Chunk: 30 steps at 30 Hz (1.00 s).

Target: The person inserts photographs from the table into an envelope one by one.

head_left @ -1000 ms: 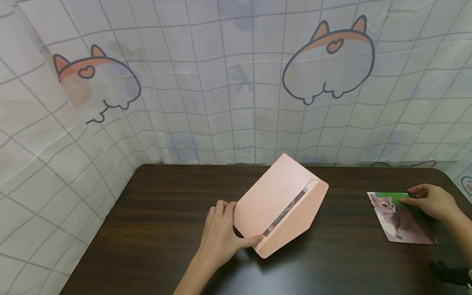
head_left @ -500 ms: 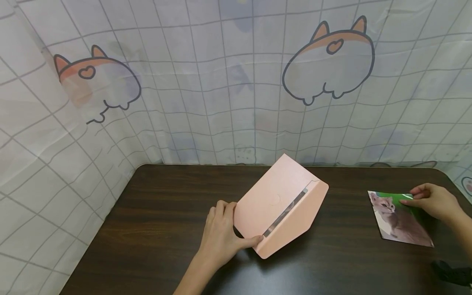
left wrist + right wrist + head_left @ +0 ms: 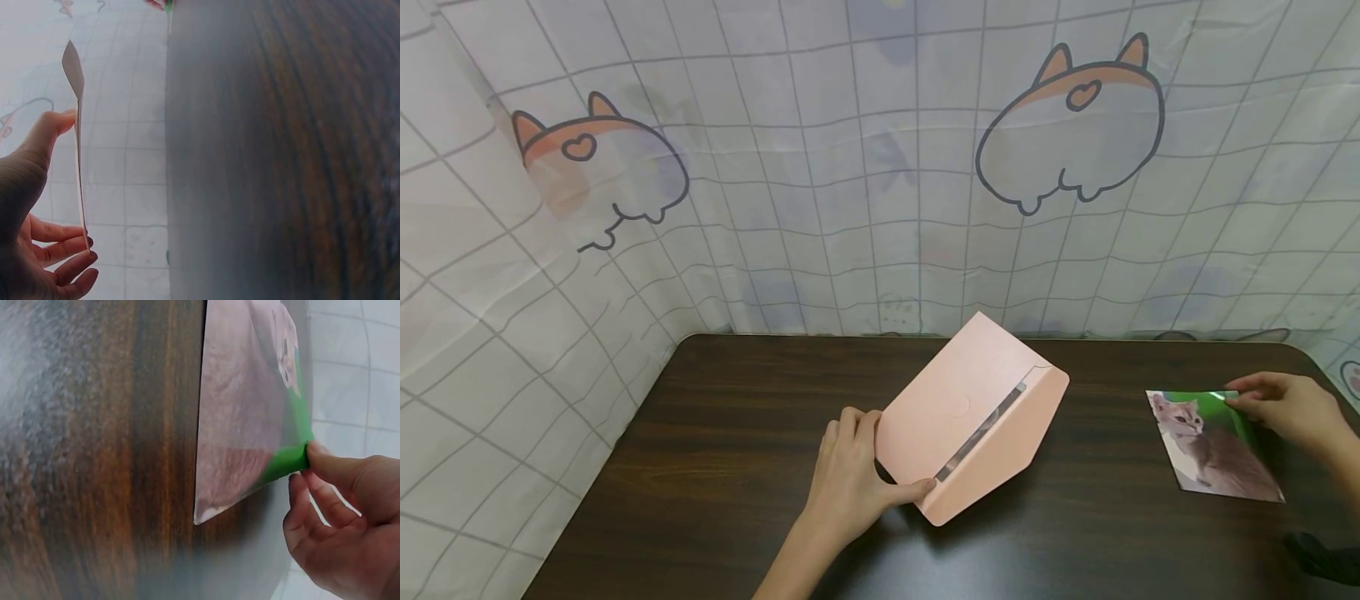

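Observation:
A pink envelope (image 3: 955, 400) with its flap (image 3: 1003, 458) folded open is held above the table by my left hand (image 3: 857, 479). The thumb lies at the envelope's mouth and the fingers are behind its left edge. Through the slot a strip of something grey, perhaps a picture (image 3: 981, 433), shows. In the left wrist view the envelope (image 3: 79, 162) appears edge-on between thumb and fingers. My right hand (image 3: 1288, 412) pinches the upper right corner of a cat photo (image 3: 1210, 450). In the right wrist view that green corner of the photo (image 3: 244, 419) is bent up between thumb and finger.
The dark wood-grain table (image 3: 722, 467) extends under both hands. Behind it hangs a white grid-patterned cloth (image 3: 820, 183) with cartoon corgi prints. A black strap-like object (image 3: 1322, 558) is at the right wrist, by the frame's edge.
The photo has shifted and turned slightly, its lower edge moving a little left. My right hand's hold on its corner has adjusted slightly. The left hand and envelope stay in place.

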### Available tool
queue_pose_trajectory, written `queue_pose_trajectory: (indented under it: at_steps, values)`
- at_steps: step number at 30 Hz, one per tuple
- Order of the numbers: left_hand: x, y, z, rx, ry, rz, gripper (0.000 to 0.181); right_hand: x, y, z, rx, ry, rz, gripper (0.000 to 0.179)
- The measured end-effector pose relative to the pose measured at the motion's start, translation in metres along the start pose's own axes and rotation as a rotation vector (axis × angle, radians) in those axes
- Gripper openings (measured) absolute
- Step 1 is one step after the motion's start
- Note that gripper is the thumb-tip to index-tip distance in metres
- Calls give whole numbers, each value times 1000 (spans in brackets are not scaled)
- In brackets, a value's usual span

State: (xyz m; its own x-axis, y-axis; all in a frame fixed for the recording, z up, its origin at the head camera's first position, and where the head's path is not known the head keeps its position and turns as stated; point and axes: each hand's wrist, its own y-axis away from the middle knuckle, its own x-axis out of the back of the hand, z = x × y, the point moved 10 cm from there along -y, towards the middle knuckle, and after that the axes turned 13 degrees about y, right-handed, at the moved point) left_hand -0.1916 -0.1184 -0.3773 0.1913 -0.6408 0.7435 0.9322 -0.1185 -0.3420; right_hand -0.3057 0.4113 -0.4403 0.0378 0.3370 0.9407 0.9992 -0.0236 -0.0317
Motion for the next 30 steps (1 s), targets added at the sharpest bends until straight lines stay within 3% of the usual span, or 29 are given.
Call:
queue_pose_trajectory:
  at_steps: [30]
  values:
    - [3, 0, 3, -32, -20, 27, 84, 21, 18, -24, 119, 8, -7, 18]
